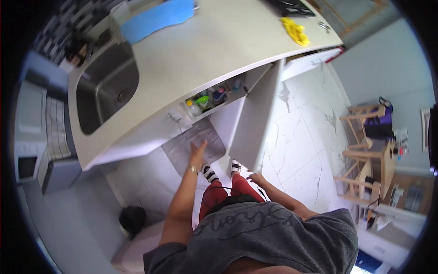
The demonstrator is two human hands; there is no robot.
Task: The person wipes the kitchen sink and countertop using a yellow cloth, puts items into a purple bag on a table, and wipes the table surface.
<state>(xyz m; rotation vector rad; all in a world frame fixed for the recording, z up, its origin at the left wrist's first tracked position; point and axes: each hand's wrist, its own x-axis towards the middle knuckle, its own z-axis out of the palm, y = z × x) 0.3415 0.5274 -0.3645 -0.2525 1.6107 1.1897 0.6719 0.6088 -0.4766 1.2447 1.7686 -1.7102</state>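
My left hand (198,152), with a gold watch (193,168) at the wrist, is held over a grey floor mat (181,145). Its fingers are spread and nothing is in it. My right hand (257,178) is empty, its fingers loosely apart near the outer edge of a cabinet door (251,120) that stands open. Whether it touches the door cannot be made out. Inside the cabinet, a shelf holds several bottles, among them a clear bottle with a yellow cap (194,108) and a bright green one (203,100).
Above the cabinet runs a pale countertop (178,72) with a steel sink (109,92), a blue mat (157,20), a yellow cloth (295,31) and a black cooktop (292,7). An open drawer (308,63) juts out beyond the door. Wooden chairs (362,154) stand at right.
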